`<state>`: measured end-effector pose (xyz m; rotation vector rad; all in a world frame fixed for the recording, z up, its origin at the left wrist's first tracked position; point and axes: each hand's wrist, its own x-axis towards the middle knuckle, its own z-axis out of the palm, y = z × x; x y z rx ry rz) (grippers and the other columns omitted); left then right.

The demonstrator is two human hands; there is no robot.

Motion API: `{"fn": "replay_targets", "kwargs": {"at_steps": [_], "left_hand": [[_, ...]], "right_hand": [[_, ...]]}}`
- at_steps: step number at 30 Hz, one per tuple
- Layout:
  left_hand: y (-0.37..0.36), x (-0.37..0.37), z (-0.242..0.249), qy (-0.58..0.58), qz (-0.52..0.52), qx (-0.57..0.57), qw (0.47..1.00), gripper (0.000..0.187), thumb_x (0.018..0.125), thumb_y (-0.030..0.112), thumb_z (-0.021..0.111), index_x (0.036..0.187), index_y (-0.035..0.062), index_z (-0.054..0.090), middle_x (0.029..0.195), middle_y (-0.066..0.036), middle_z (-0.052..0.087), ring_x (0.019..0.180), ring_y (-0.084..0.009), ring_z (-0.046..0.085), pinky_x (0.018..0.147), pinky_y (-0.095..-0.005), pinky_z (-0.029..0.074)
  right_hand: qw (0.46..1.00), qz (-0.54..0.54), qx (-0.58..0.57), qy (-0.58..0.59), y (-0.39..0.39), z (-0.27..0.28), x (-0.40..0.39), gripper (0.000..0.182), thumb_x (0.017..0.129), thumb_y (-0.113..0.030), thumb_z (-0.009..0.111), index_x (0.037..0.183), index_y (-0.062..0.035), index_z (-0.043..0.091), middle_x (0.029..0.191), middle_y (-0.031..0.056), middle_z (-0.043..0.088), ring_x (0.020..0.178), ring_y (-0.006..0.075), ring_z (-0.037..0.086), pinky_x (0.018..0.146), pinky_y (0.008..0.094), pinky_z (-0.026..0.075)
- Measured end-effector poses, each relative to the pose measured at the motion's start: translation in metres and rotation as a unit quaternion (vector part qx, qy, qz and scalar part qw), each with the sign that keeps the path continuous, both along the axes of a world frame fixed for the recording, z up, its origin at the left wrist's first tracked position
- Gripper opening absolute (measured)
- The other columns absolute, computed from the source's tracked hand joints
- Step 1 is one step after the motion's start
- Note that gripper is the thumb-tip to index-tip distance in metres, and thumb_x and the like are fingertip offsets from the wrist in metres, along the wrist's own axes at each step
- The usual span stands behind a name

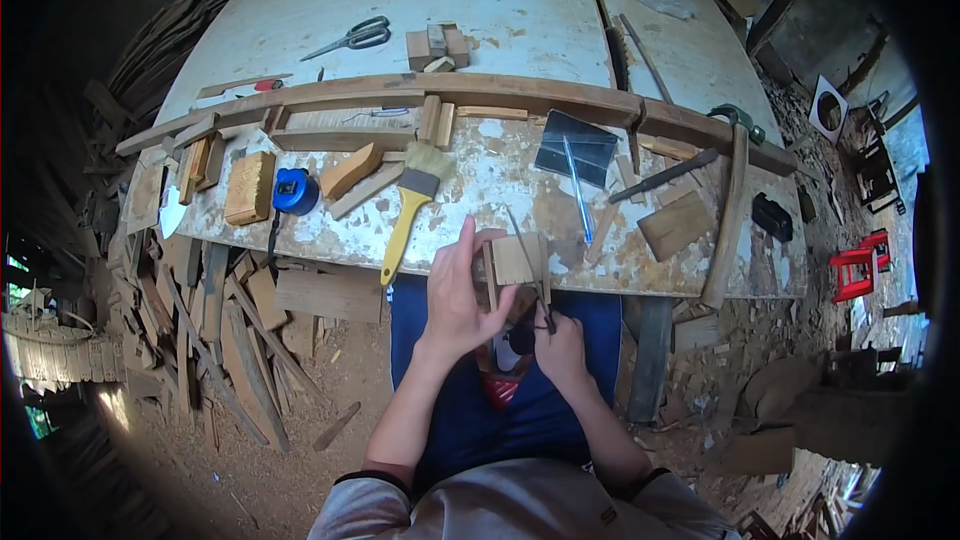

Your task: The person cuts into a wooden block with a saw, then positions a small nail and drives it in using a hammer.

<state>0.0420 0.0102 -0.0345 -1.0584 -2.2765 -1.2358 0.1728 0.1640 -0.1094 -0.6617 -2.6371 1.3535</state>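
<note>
While its pale, squared face shows straight grain and a narrower, darker strip along its right side, the small block-shaped wooden piece (519,260) sits at the front edge of the worn, paint-stained wooden bench (480,202), above the person's blue-clad lap. The left hand (460,292) grips it from the left, thumb at the lower corner and fingers near the upper one, with one finger raised and apart from the others. The fingers of the right hand (561,348) are curled together around the dark lower end of a thin, dark, rod-like tool (530,262), whose slender length slants up across the piece's right part. Whether the tool touches the wood there is unclear.

Left of the hands, a yellow-handled flat brush (408,215) lies with its pale bristles away from the person, and beyond it sits a blue tape measure (295,191) beside a thick, light brown wooden block (249,188). To the right, a slim blue-and-white pen (578,190) lies partly over a dark, flat square plate (575,148). Farther back, behind a long brown wooden beam (520,92), rest dark-handled scissors (362,35).
</note>
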Motion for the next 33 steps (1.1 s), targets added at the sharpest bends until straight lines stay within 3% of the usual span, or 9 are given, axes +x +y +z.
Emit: {"fn": "replay_targets", "kwargs": {"at_steps": [4,7,11,15,19,23,28,30,33], "left_hand": [[-0.001,-0.004,0.001,0.019,-0.004,0.008,1.000,0.116,0.078,0.009,0.086,0.169,-0.0080,0.016,0.132,-0.020,0.070,0.112,-0.0353,0.064,0.102,-0.0449,0.048],[-0.001,0.000,-0.001,-0.006,0.003,0.008,1.000,0.117,0.077,0.010,0.086,0.169,-0.0085,0.015,0.132,-0.019,0.070,0.111,-0.0359,0.065,0.101,-0.0451,0.048],[0.000,-0.003,-0.002,0.024,-0.004,0.017,1.000,0.117,0.077,0.010,0.086,0.168,-0.0090,0.017,0.131,-0.018,0.070,0.109,-0.0352,0.064,0.100,-0.0450,0.048],[-0.002,-0.001,-0.001,0.008,-0.007,0.011,1.000,0.115,0.077,0.009,0.086,0.168,-0.0091,0.019,0.131,-0.019,0.071,0.109,-0.0357,0.065,0.099,-0.0461,0.048],[-0.001,-0.003,-0.003,0.031,-0.011,0.023,0.999,0.114,0.076,0.008,0.085,0.168,-0.0088,0.020,0.132,-0.019,0.071,0.109,-0.0359,0.065,0.098,-0.0464,0.048],[-0.003,-0.001,-0.003,0.007,0.001,0.009,1.000,0.113,0.076,0.009,0.086,0.168,-0.0085,0.021,0.132,-0.019,0.071,0.111,-0.0354,0.066,0.099,-0.0456,0.049],[-0.002,-0.003,-0.004,0.028,0.002,0.019,0.999,0.113,0.076,0.009,0.086,0.167,-0.0085,0.021,0.131,-0.019,0.071,0.108,-0.0342,0.065,0.098,-0.0443,0.049],[-0.002,0.000,-0.008,0.017,0.009,0.019,1.000,0.114,0.076,0.010,0.087,0.167,-0.0086,0.022,0.131,-0.018,0.071,0.108,-0.0343,0.065,0.098,-0.0444,0.050],[-0.002,-0.001,-0.006,0.021,0.003,0.022,1.000,0.114,0.075,0.009,0.087,0.167,-0.0087,0.023,0.129,-0.019,0.071,0.110,-0.0352,0.066,0.100,-0.0444,0.050]], "right_hand": [[1.000,-0.001,-0.002,0.019,0.005,-0.043,0.006,0.041,0.112,-0.030,0.054,0.096,0.0012,0.075,0.081,0.0324,0.068,0.082,0.0571,0.065,0.074,0.0638,0.051],[0.999,-0.008,0.010,0.045,-0.003,0.013,-0.005,0.040,0.111,-0.029,0.056,0.092,0.0013,0.074,0.077,0.0326,0.066,0.079,0.0571,0.065,0.071,0.0643,0.051],[1.000,-0.019,0.004,0.016,0.000,-0.060,0.013,0.042,0.111,-0.029,0.056,0.089,0.0022,0.072,0.078,0.0324,0.066,0.080,0.0572,0.065,0.072,0.0631,0.051],[0.999,-0.013,-0.009,0.034,-0.006,0.012,-0.002,0.041,0.111,-0.030,0.057,0.090,0.0015,0.073,0.076,0.0319,0.066,0.079,0.0563,0.066,0.069,0.0633,0.051],[0.999,-0.015,0.014,0.030,-0.002,-0.057,0.012,0.036,0.110,-0.025,0.058,0.093,0.0016,0.074,0.077,0.0319,0.066,0.079,0.0566,0.065,0.071,0.0615,0.052],[0.998,-0.017,0.002,0.065,-0.009,0.004,-0.006,0.035,0.108,-0.023,0.058,0.089,0.0021,0.073,0.076,0.0315,0.066,0.077,0.0556,0.066,0.068,0.0629,0.050],[0.997,-0.040,-0.001,0.069,-0.006,-0.056,0.008,0.038,0.109,-0.024,0.057,0.087,0.0022,0.072,0.073,0.0308,0.065,0.076,0.0552,0.066,0.067,0.0623,0.050],[0.998,-0.039,-0.013,0.057,-0.010,-0.004,-0.001,0.040,0.110,-0.025,0.056,0.086,0.0023,0.072,0.072,0.0304,0.064,0.076,0.0549,0.066,0.066,0.0627,0.050],[0.998,-0.028,0.007,0.063,-0.006,-0.028,0.003,0.040,0.110,-0.026,0.056,0.089,0.0032,0.073,0.074,0.0310,0.065,0.078,0.0545,0.066,0.067,0.0611,0.051]]}}
